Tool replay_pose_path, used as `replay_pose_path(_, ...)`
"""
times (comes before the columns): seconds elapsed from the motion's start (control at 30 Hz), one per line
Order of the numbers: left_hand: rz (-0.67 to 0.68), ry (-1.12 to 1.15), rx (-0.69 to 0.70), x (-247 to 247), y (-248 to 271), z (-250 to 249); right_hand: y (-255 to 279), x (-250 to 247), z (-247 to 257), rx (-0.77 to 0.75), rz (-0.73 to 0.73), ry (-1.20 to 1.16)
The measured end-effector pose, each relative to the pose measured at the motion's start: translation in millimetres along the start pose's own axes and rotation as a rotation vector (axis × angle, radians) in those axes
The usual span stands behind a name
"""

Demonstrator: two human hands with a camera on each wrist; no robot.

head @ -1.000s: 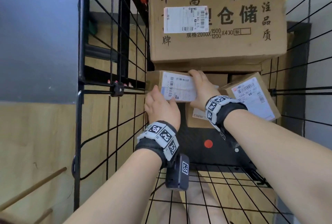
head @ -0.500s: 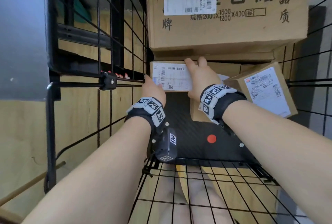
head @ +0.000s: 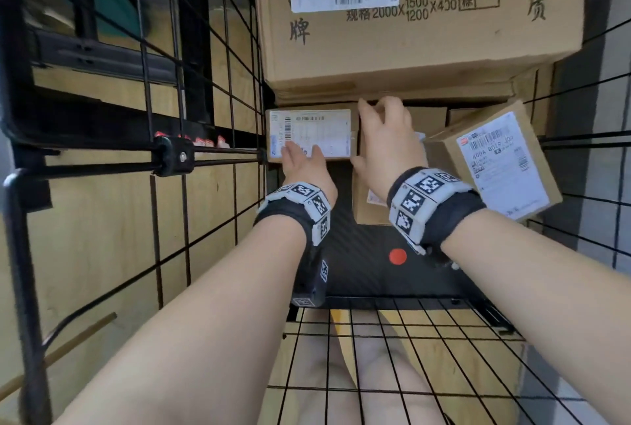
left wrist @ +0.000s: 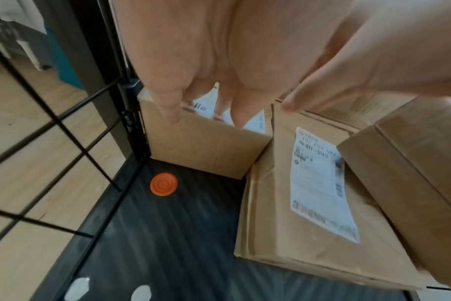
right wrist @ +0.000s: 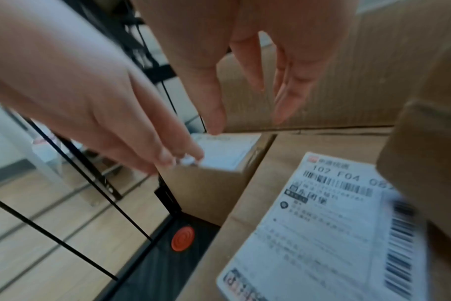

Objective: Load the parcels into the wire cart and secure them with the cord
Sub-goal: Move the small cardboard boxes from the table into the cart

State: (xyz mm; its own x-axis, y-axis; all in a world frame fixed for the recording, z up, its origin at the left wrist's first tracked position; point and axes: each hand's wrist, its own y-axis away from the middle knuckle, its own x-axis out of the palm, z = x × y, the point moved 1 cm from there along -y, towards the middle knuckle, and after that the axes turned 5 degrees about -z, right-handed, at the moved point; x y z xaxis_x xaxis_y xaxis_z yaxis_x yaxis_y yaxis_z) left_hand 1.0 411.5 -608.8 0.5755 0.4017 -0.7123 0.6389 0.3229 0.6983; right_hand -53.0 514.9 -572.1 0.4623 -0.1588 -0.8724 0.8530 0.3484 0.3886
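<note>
A small labelled parcel stands on the wire cart's black floor, in the far left corner against the mesh wall. My left hand lies on its top with straight fingers, which touch the label in the left wrist view. Just to its right my right hand hovers with loosely spread fingers and holds nothing. Below that hand lies a flat labelled parcel. A third parcel leans tilted at the right, and a big printed carton stands behind them all.
Black wire mesh walls the cart on the left, right and near side. A red round cap sits on the bare near part of the floor. Wooden flooring and my legs show through the near mesh.
Both hands carried the small parcel down and back into the far left corner. My right hand has come off it and my left now lies on top. My head moved closer.
</note>
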Motion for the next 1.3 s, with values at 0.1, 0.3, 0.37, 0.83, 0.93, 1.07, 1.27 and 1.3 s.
replay_pose_path(0.1, 0.059, -0.060, 0.029, 2.0, 3.7, 6.2, 25.1, -20.7, -14.8, 0.084, -0.175, 0.104)
replay_pose_path(0.3, 0.145, -0.157, 0.036, -9.1, 1.1, 4.0, 34.2, -25.3, -67.1, 0.451, -0.087, 0.292)
replay_pose_path(0.37, 0.138, -0.187, 0.058, -13.9, -0.3, 4.6, 33.9, -20.8, -74.5, 0.502, -0.042, 0.274)
replay_pose_path(0.83, 0.032, 0.293, -0.103, -13.3, 44.9, 32.2, 66.5, -25.8, 13.9, -0.091, -0.070, 0.222)
replay_pose_path(0.93, -0.039, 0.503, -0.190, -23.0, 72.0, 35.9, 75.9, -24.9, 36.3, -0.194, -0.055, 0.107)
replay_pose_path(1.07, -0.178, 0.849, -0.424, -30.5, 99.1, 43.1, 77.7, -22.6, 52.2, -0.226, -0.021, -0.085)
replay_pose_path(1.27, -0.134, 0.745, -0.473, -16.8, 105.0, 44.4, 71.5, 3.5, 52.2, -0.327, 0.120, -0.156)
replay_pose_path(1.3, -0.088, 0.676, -0.432, -10.0, 106.0, 42.8, 71.1, 9.7, 53.5, -0.354, 0.134, -0.126)
